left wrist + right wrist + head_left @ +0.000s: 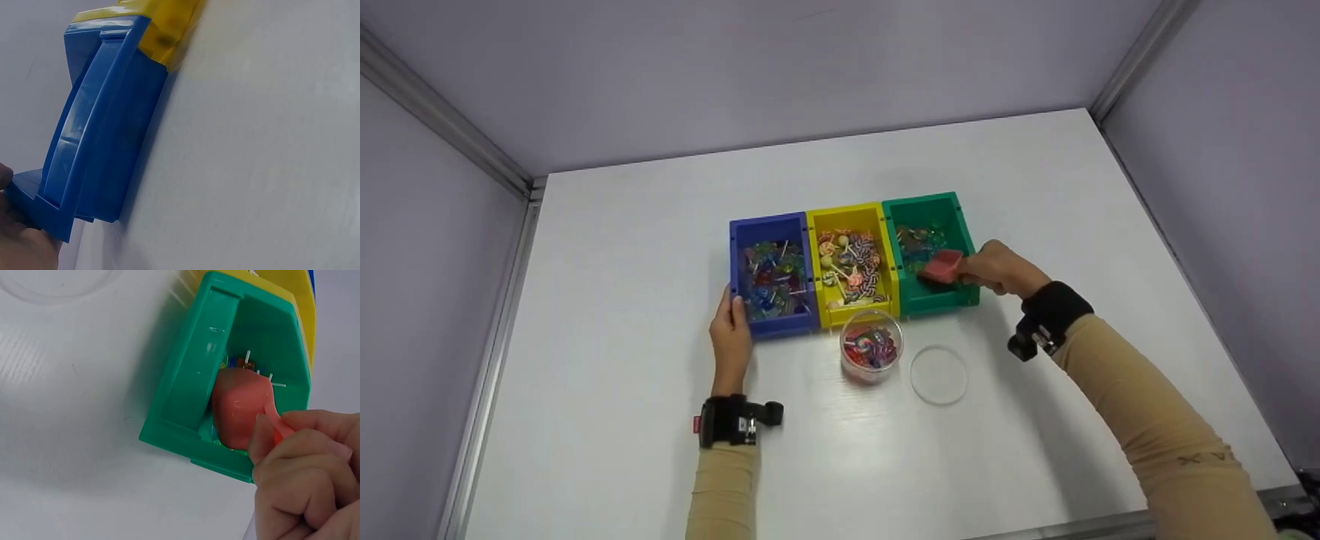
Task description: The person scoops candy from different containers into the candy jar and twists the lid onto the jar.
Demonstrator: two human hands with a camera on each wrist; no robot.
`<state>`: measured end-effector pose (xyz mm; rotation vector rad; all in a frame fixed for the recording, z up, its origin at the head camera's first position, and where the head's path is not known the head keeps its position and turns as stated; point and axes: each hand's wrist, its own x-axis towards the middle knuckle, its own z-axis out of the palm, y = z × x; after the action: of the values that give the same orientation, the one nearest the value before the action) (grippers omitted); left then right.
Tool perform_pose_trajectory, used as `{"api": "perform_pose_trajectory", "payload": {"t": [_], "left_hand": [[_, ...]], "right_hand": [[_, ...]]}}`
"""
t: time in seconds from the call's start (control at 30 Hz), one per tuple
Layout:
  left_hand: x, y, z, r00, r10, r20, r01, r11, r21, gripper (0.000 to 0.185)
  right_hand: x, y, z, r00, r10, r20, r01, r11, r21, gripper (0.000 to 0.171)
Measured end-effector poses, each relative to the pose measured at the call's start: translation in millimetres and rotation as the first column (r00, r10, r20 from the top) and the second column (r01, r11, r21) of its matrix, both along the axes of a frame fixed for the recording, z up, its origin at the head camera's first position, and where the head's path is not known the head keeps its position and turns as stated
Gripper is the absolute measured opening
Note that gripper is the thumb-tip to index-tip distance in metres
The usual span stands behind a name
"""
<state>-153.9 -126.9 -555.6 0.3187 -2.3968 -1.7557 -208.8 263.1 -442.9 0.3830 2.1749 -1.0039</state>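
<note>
A person is dipping a red scoop (943, 266) into the green bin (952, 298), rightmost of three plastic bins sitting side by side on a white table (1035, 172). The right hand (997, 268) is gripping the scoop's handle w/ curled fingers (298, 461) and thumb; the scoop's boxy, matte bowl is sitting over the bin's front lip, above wrapped sweets w/ white sticks inside. The left hand (730, 330) is resting on the front left corner of the blue bin (780, 321), fingers straight along its side, steadying the row rather than gripping.

Judging by the layout, this looks like the scooping step. The next move probably calls for digging the bowl under the sweets, lifting level, then carrying across to the clear round jar (871, 346) standing just in front of the yellow bin (855, 311), approx. between both hands. The jar is already holding colourful sweets; its flat clear lid (938, 373) is lying beside it on the table.

The bins are hard, glossy, moulded plastic w/ sloped fronts.
</note>
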Motion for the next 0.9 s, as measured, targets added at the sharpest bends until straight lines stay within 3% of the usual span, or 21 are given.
{"api": "perform_pose_trajectory", "payload": {"t": [0.33, 0.63, 0.9], "left_hand": [[1.0, 0.2, -0.3, 1.0, -0.02, 0.003, 0.02, 0.999, 0.036, 0.047], [-0.3, -0.6, 0.6, 0.999, -0.031, 0.022, 0.031, 0.999, 0.023, 0.046], [-2.8, -3.0, 1.3, 0.998, -0.044, 0.049, 0.044, 0.999, -0.007, 0.047]], "right_hand": [[-9.3, -10.1, -2.8, 1.0, -0.006, 0.019, 0.005, 1.0, 0.014, 0.032], [-5.6, -20.9, -11.3, 0.997, -0.075, 0.01, 0.075, 0.991, -0.108, 0.042], [2.7, -37.6, -15.7, 0.972, -0.232, 0.029, 0.234, 0.961, -0.15, 0.038]]}}
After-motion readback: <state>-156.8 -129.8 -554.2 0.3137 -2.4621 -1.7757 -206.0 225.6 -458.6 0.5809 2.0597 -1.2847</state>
